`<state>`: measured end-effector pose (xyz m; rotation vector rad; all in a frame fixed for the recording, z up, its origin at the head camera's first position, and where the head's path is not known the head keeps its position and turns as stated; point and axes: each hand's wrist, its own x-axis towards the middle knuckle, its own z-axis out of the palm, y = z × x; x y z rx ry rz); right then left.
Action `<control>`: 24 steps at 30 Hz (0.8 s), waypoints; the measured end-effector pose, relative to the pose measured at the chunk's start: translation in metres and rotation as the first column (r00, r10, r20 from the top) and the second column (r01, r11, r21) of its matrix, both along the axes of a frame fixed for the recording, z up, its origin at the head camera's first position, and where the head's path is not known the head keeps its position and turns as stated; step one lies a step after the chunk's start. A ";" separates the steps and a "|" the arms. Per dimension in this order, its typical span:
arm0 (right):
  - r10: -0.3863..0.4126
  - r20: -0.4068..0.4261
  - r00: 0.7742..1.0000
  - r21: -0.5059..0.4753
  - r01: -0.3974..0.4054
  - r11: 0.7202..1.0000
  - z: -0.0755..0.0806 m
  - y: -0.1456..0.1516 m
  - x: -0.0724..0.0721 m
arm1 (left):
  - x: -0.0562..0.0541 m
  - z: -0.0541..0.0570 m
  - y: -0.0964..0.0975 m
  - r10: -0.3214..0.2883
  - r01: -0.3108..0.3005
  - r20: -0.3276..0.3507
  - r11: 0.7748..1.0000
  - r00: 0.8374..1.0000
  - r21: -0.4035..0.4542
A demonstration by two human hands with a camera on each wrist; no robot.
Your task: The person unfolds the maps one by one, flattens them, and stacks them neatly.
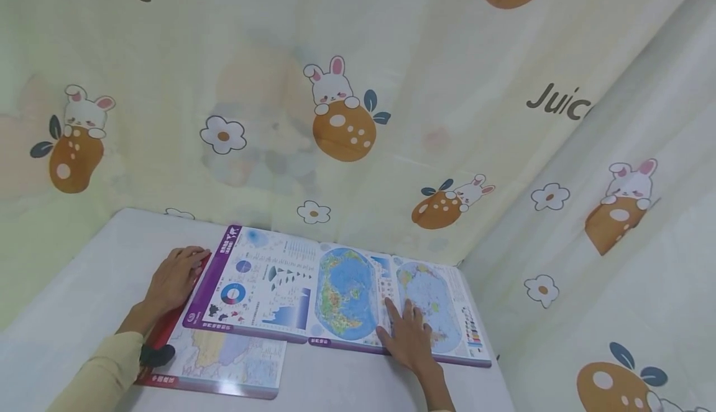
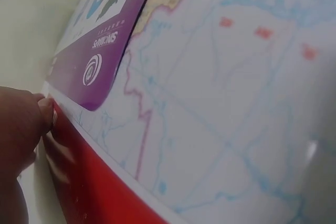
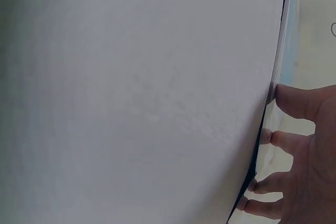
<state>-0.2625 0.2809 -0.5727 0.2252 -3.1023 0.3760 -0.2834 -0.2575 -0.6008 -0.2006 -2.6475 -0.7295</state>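
Currently spread out: a purple-edged map (image 1: 341,300) lies face up across the worktop (image 1: 335,384), low centre to lower right of the frame, with a panel of charts at left and two world-map panels beside it.
Underneath: a red-edged map (image 1: 224,362) at lower left, its upper part covered by the purple-edged one.
Left hand: at lower left, the left hand (image 1: 174,280) touches the red border with bent fingers; whether it pinches that edge, I cannot tell.
Right hand: at lower right of centre, the right hand (image 1: 411,340) rests on the purple-edged map, fingers spread, gripping nothing.
Unfolding so far: the purple-edged map looks fully laid out, so that part seems done; the red-edged one shows only in part, and whether it needs more opening or lining up cannot be judged.
Left wrist view: close up, a fingertip meets the red strip, and the purple corner with its round white logo overlaps the lower map.
Right wrist view: the gaps between the fingers show from below, beside a broad pale surface; only the head view shows all three panels.
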 end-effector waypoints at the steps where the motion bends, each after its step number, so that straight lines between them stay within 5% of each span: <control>1: -0.001 0.003 1.000 -0.001 0.001 1.000 0.000 0.000 0.000 | 0.002 0.000 0.000 0.001 -0.001 -0.006 1.000 1.000 0.001; 17: 0.022 -0.049 0.999 -0.003 -0.022 1.000 0.001 0.001 -0.001 | 0.021 0.003 0.005 -0.020 0.021 -0.067 1.000 0.998 0.011; 24: -0.003 -0.161 0.987 -0.129 -0.018 0.991 0.009 -0.004 0.002 | 0.026 0.005 0.003 -0.021 0.011 0.061 0.986 0.998 0.167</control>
